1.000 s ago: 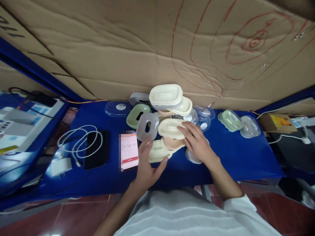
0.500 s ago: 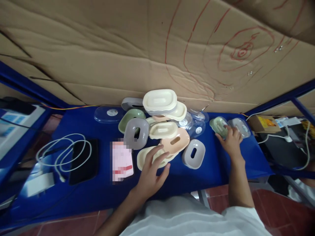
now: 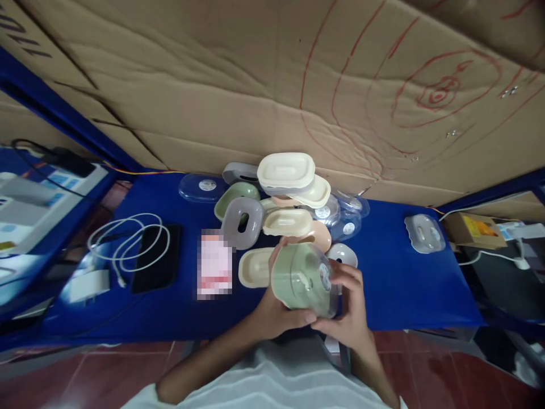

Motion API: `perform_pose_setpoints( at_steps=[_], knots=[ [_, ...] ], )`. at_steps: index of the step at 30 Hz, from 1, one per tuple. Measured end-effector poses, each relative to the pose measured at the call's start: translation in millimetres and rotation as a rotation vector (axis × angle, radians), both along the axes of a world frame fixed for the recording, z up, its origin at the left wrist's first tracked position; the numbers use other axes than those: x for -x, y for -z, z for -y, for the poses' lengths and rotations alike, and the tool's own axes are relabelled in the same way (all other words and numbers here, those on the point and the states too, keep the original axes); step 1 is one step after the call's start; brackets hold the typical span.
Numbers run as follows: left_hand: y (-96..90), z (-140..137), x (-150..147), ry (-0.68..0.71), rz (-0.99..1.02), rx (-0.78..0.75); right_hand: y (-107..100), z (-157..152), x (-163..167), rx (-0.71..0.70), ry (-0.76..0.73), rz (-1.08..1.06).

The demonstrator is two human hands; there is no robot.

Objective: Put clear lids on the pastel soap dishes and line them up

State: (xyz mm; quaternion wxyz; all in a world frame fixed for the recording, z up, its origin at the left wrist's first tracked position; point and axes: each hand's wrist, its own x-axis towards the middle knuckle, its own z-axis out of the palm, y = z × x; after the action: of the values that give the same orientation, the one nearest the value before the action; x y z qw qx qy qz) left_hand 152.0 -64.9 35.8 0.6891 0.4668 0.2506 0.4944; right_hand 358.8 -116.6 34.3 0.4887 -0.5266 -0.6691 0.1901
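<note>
In front of my body I hold a pale green soap box (image 3: 289, 278) with a clear lid, tilted on its side, between both hands. My left hand (image 3: 270, 315) wraps round the green base. On the lid side, by its round label, my right hand (image 3: 351, 304) grips with fingers and thumb. Just behind them lie a cream tray (image 3: 251, 268), a peach slotted piece (image 3: 321, 234) and a white-grey slotted piece (image 3: 346, 255), partly hidden by the box and hand. Farther back are a grey slotted piece (image 3: 242, 224), a green piece (image 3: 225, 201) and stacked cream trays (image 3: 286, 170).
Clear lids (image 3: 348, 228) lie behind the pile, another lid (image 3: 198, 188) at back left. A lidded grey box (image 3: 424, 234) stands at right. Left are a pixelated phone-like item (image 3: 216, 267), a black tablet (image 3: 155, 261) and a white cable (image 3: 121, 238). Cardboard (image 3: 191, 85) walls the back.
My right hand has brought the lidded green soap box from the table's right side to the middle. My left hand has moved from the cream tray and now holds the box too.
</note>
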Motion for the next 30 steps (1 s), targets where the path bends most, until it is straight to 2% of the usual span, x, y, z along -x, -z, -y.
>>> perform_pose_setpoints(
  at_steps=[2, 5, 7, 10, 13, 16, 20, 22, 27, 30],
  knots=[
    [-1.9, -1.0, 10.4, -0.042, 0.006, 0.001, -10.6, -9.5, 14.3, -0.084, -0.08, 0.003],
    [5.3, 3.7, 31.1, -0.131, -0.084, 0.03, -24.3, -36.9, 13.8, -0.176, 0.003, 0.022],
    [17.0, 9.6, 41.9, -0.246, -0.16, 0.075, -28.5, -60.3, 10.1, -0.194, 0.063, 0.179],
    [36.2, 17.9, 49.1, -0.424, -0.227, 0.113, -25.7, -94.2, 11.1, -0.184, 0.001, 0.444],
    [44.7, 21.8, 48.9, -0.474, -0.246, 0.1, -20.3, -110.6, 18.4, -0.171, -0.033, 0.569],
    [40.6, 19.6, 45.9, -0.484, -0.272, 0.073, -23.9, -99.0, 27.4, -0.158, -0.042, 0.49],
    [29.2, 9.6, 39.2, -0.461, -0.243, 0.05, -38.5, -62.3, 39.1, -0.099, -0.353, 0.336],
    [24.4, 4.0, 34.9, -0.427, -0.219, 0.017, -43.7, -49.3, 43.6, -0.09, -0.426, 0.317],
    [19.5, -4.8, 27.2, -0.431, -0.198, -0.066, -47.2, -43.5, 52.7, -0.145, -0.427, 0.281],
    [24.0, -5.3, 30.1, -0.559, -0.233, -0.123, -49.1, -45.3, 59.0, -0.175, -0.402, 0.166]
  ],
)
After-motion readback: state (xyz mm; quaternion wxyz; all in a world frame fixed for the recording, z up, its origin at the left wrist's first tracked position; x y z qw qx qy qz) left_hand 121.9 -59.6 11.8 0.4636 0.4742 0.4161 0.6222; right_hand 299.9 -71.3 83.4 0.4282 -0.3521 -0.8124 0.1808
